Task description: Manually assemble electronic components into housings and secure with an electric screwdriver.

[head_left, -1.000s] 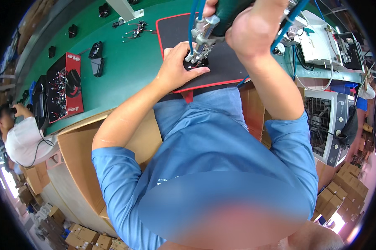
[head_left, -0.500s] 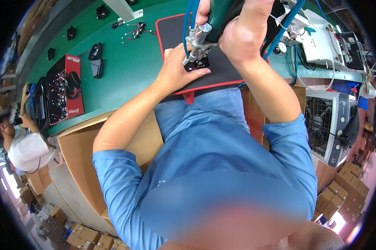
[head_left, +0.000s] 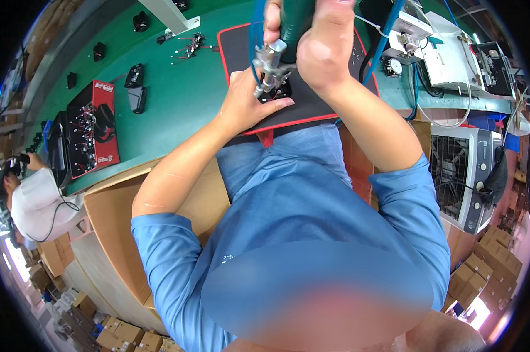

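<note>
My right hand (head_left: 325, 58) is closed around the thick green body of a power screwdriver (head_left: 295, 29), held upright over the mat. Its metal nose (head_left: 271, 63) points down at a small black plastic housing (head_left: 281, 91). Whether the tip touches the housing is hidden. My left hand (head_left: 244, 101) grips the housing from the left, with the thumb stretched along its near side. Blue hoses (head_left: 257, 41) run up beside the tool. Beneath lies a black mat with a red edge (head_left: 312, 105).
Small screws (head_left: 356, 54) lie on the mat's right. Left on the green bench (head_left: 171, 105) are a red-and-black box (head_left: 105, 94) of wired parts, black housings (head_left: 137, 97) and a wire bundle (head_left: 193, 44). Machinery (head_left: 453, 58) stands right. A co-worker (head_left: 39, 199) sits far left.
My right hand and the screwdriver have shifted a little left over the housing. My left hand has hardly moved. The co-worker's raised arm has come down.
</note>
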Demonstrator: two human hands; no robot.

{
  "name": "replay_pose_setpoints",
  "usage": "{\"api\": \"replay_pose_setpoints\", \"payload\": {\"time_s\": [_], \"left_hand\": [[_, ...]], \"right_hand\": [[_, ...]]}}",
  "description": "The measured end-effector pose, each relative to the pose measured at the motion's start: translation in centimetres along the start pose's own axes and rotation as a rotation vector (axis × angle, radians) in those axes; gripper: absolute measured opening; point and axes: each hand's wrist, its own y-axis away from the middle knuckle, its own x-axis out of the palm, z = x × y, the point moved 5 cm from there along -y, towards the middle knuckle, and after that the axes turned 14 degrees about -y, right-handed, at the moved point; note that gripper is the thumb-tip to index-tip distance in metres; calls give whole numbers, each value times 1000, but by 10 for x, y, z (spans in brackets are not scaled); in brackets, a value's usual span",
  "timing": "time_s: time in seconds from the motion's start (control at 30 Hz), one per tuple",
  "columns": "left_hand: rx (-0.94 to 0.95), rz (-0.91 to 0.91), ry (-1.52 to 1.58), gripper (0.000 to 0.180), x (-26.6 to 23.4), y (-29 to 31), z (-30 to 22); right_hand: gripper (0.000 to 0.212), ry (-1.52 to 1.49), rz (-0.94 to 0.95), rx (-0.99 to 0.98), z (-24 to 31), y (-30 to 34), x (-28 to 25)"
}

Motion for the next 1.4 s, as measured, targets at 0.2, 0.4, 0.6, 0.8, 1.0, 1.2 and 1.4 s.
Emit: {"api": "replay_pose_setpoints", "payload": {"time_s": [0.2,0.4,0.6,0.8,1.0,1.2,1.4], "left_hand": [[-42,64,-127,77,-10,-3,-11],[-69,-44,-344,75,-34,-80,30],[-343,-18,-707,77,-37,-180,155],[-147,-223,-789,73,-37,-171,208],[208,-71,-573,37,-117,-101,80],[-322,-43,-770,38,-199,5,99],[-569,-64,-749,51,-234,96,161]], "right_hand": [[84,220,29,-194,78,-32,62],[77,233,13,-300,105,-37,47],[45,1221,250,-1074,107,29,30],[14,549,651,-21,30,63,107],[29,754,1355,15,48,51,168],[38,292,1256,-61,57,76,170],[51,-112,1069,-135,3,98,220]]}}
